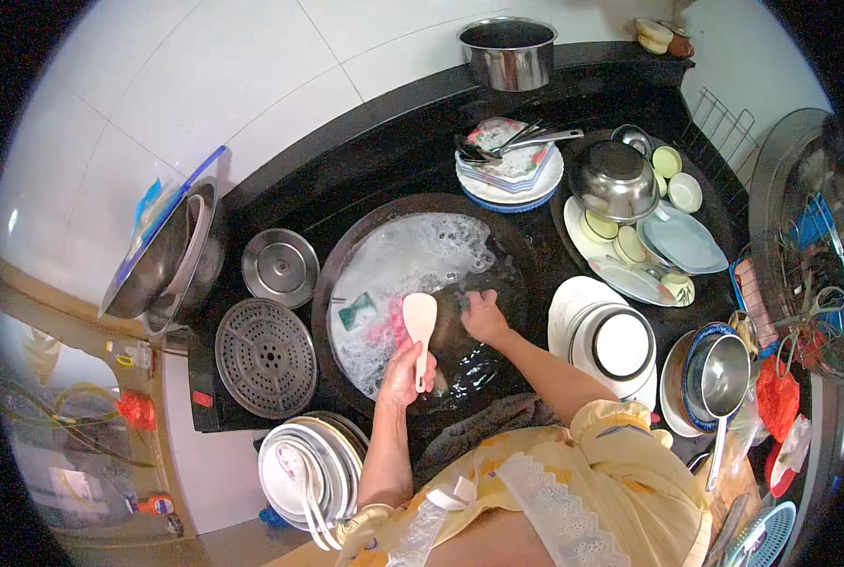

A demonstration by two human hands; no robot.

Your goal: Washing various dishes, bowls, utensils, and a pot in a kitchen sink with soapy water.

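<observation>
My left hand (404, 375) grips the handle of a cream rice paddle (420, 319), its blade pointing away from me over a round basin of soapy water (422, 237). At the right side of the same basin, my right hand (485, 317) is partly in the water with its fingers spread; no object shows in it. A green scouring pad (356, 312) floats among the suds left of the paddle. Something pink, blurred by foam, lies between the pad and the paddle.
Stacked bowls with white spoons (291, 468) stand front left, beside a perforated steamer plate (267, 358) and a metal lid (281, 268). Plates with cutlery (510, 177) are behind the basin. Right are white dishes (563, 312), an upturned metal bowl (614, 181) and a small saucepan (725, 375).
</observation>
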